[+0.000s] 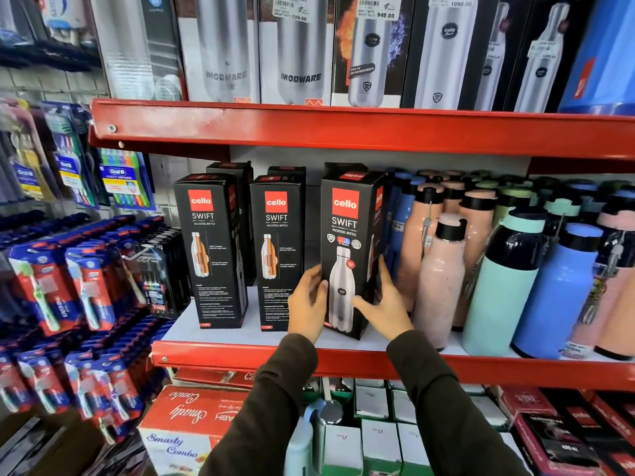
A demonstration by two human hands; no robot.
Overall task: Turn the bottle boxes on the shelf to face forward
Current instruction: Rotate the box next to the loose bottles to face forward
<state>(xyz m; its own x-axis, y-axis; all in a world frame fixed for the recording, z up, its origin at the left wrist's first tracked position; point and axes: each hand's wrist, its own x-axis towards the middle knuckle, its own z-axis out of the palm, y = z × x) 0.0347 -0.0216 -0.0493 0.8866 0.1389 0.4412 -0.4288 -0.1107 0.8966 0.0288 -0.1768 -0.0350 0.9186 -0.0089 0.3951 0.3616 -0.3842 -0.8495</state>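
Three black Cello Swift bottle boxes stand in a front row on the white shelf board (220, 333). The right box (347, 235) shows a plain steel bottle picture toward me. My left hand (307, 304) grips its lower left edge and my right hand (385, 304) holds its lower right side. The middle box (276, 249) and the left box (211, 249) show a cutaway bottle picture and small text. More black boxes stand behind them, mostly hidden.
Loose pink, mint and blue bottles (443, 273) crowd the shelf right beside the held box. The red shelf lip (343, 362) runs below my wrists. Steel-bottle boxes (299, 49) fill the shelf above. Toothbrush packs (86, 276) hang at left; cartons sit below.
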